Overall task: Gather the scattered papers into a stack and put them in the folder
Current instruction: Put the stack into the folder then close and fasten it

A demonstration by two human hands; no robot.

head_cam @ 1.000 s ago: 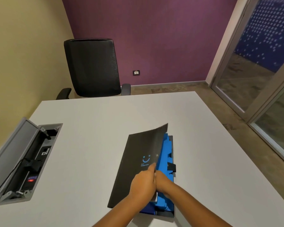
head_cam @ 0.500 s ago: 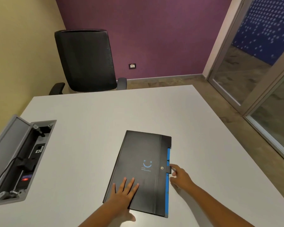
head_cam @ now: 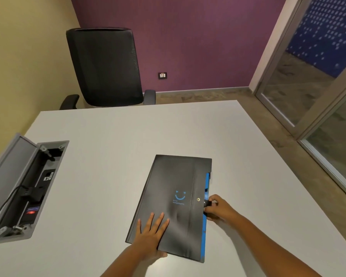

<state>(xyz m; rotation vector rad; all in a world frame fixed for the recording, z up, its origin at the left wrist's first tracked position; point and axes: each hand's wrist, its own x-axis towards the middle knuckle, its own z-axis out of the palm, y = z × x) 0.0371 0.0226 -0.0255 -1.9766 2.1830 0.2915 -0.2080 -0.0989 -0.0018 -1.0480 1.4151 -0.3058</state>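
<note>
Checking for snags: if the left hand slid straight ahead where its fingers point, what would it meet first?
Likely nothing solid: the left hand lies flat on the black folder, whose bare cover with its blue smiley print lies ahead.

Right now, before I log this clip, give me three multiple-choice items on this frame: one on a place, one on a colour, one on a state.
1. Where does the left hand rest?
A. on the folder's near-left part
B. on the chair
C. in the cable box

2. What colour shows along the folder's right edge?
A. red
B. blue
C. yellow

3. How is the folder's cover?
A. lifted
B. torn off
C. lying flat, closed

Answers:
1 A: flat fingers lie on the black cover.
2 B: a blue strip shows there.
3 C: the cover lies flat while the right hand pinches the clasp tab.
</note>
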